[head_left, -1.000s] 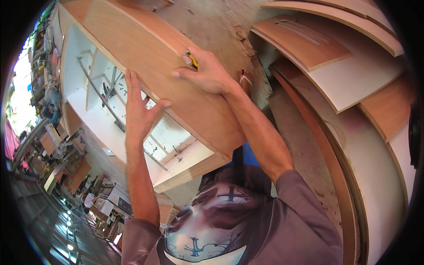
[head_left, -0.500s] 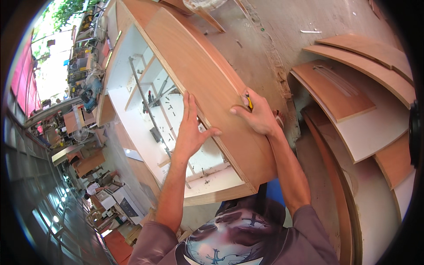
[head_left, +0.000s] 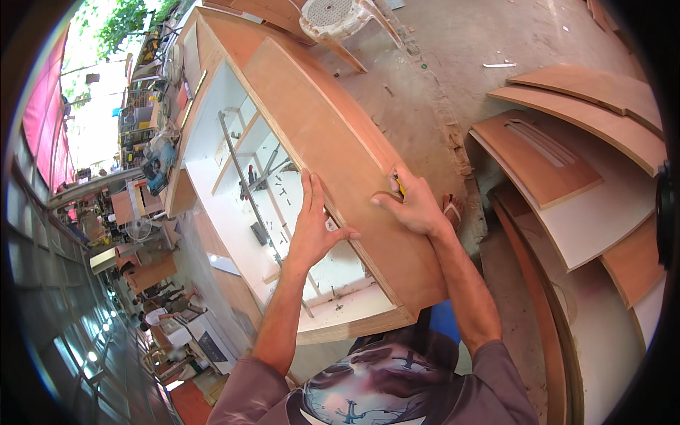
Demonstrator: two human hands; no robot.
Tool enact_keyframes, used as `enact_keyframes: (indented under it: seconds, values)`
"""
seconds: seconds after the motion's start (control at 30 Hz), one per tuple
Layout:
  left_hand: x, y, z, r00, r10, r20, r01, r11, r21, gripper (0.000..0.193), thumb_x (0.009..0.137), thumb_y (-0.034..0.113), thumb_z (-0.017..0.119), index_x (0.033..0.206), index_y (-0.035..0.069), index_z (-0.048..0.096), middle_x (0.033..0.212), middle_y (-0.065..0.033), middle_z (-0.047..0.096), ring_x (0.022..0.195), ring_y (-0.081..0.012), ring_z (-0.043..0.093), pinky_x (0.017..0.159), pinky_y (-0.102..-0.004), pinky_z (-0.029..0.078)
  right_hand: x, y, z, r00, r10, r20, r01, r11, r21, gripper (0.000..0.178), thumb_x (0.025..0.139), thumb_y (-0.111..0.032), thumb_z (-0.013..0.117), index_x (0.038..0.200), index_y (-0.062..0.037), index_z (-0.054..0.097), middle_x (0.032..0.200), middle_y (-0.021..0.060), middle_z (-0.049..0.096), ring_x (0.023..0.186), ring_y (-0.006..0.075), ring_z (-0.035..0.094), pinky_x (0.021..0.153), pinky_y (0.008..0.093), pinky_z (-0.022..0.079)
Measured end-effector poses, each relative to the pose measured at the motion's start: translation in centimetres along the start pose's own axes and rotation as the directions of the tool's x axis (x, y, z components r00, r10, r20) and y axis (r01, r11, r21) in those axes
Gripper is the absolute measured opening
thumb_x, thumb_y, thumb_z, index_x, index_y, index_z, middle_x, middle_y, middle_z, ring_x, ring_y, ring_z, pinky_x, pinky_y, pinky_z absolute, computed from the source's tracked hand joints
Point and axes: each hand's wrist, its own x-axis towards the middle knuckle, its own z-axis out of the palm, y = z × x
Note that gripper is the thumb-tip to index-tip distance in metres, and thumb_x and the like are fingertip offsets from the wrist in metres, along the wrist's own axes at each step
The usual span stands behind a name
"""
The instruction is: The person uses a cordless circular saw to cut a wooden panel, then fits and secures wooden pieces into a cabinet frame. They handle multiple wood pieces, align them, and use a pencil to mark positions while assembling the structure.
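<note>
A wooden cabinet carcass (head_left: 358,319) lies in front of me, its white interior facing up on the left. A long brown plywood panel (head_left: 319,134) covers its right side. My left hand (head_left: 312,230) rests on the panel's left edge, fingers stretched out and thumb spread over the wood. My right hand (head_left: 413,205) is closed at the panel's right edge around a small yellow and dark tool (head_left: 399,187). Its working end is hidden, so I cannot tell its kind. Inside the cabinet lie red-handled pliers (head_left: 251,175), a long metal rail (head_left: 244,191) and several screws.
Curved-looking stacked boards (head_left: 567,191) stand at the right. A white plastic stool (head_left: 340,18) is at the top, and a sandalled foot (head_left: 452,209) shows beyond my right hand. At the left are cluttered tools, a fan (head_left: 139,228) and another person (head_left: 154,315).
The whole view has shifted, so the cabinet and hands appear slightly lower. Both hands keep nearly the same places on the panel, and the right still holds the yellow tool.
</note>
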Motion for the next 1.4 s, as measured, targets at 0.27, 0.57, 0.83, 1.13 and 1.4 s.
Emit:
enact_keyframes:
  seconds: [0.27,0.57,0.83,1.13,1.4]
  values:
    - [0.1,-0.1,0.0,1.000,-0.022,0.012,0.021,1.000,0.007,0.147,0.063,0.024,0.102,0.168,-0.002,0.002,0.177,-0.0212,-0.010,0.161,-0.0389,0.023,0.118,-0.0520,0.052,0.1,-0.5,-0.2,1.000,0.000,0.006,0.000,0.999,-0.034,0.044,0.085,-0.022,0.087,0.094,-0.0097,0.045,0.075,0.0049,0.041,0.068,0.0191,0.040,0.061,0.0361,0.038]
    - [0.0,0.4,0.0,0.987,0.156,-0.026,-0.133,0.908,0.398,0.144,0.065,0.045,0.098,0.164,-0.012,0.010,0.175,-0.0303,0.000,0.158,-0.0435,0.028,0.124,-0.0467,0.042,0.0,-0.6,-0.6,0.999,0.005,0.033,-0.002,0.997,-0.083,0.046,0.087,-0.028,0.087,0.096,-0.0065,0.047,0.075,0.0113,0.042,0.069,0.0282,0.042,0.063,0.0411,0.040]
    - [0.2,0.9,-0.2,0.996,0.084,0.022,-0.086,0.908,0.410,0.143,0.067,0.053,0.095,0.163,-0.014,0.012,0.175,-0.0320,0.002,0.157,-0.0452,0.031,0.120,-0.0469,0.045,0.1,0.2,-0.5,0.998,0.017,0.063,-0.014,0.999,-0.043,0.046,0.087,-0.023,0.087,0.095,-0.0055,0.046,0.075,0.0113,0.041,0.068,0.0259,0.041,0.062,0.0408,0.039]
    - [-0.1,-0.4,-0.3,0.997,0.077,-0.021,-0.059,0.887,0.458,0.146,0.065,0.054,0.095,0.166,-0.009,0.011,0.174,-0.0317,0.009,0.158,-0.0486,0.027,0.122,-0.0500,0.042,0.0,-0.3,0.4,0.998,-0.046,-0.046,0.041,0.993,-0.108,0.040,0.086,-0.018,0.087,0.093,-0.0060,0.049,0.077,0.0064,0.043,0.072,0.0184,0.041,0.064,0.0351,0.040]
    - [-9.6,-2.7,4.3,0.875,-0.191,-0.445,-0.008,0.913,-0.408,0.097,0.094,0.043,0.080,0.164,-0.001,0.030,0.165,-0.0298,0.036,0.147,-0.0461,0.046,0.113,-0.0479,0.049,-1.2,-8.3,3.1,1.000,-0.023,-0.002,0.023,0.992,0.128,0.038,0.093,-0.006,0.082,0.091,-0.0096,0.044,0.081,-0.0064,0.038,0.071,0.0067,0.035,0.059,0.0259,0.035]
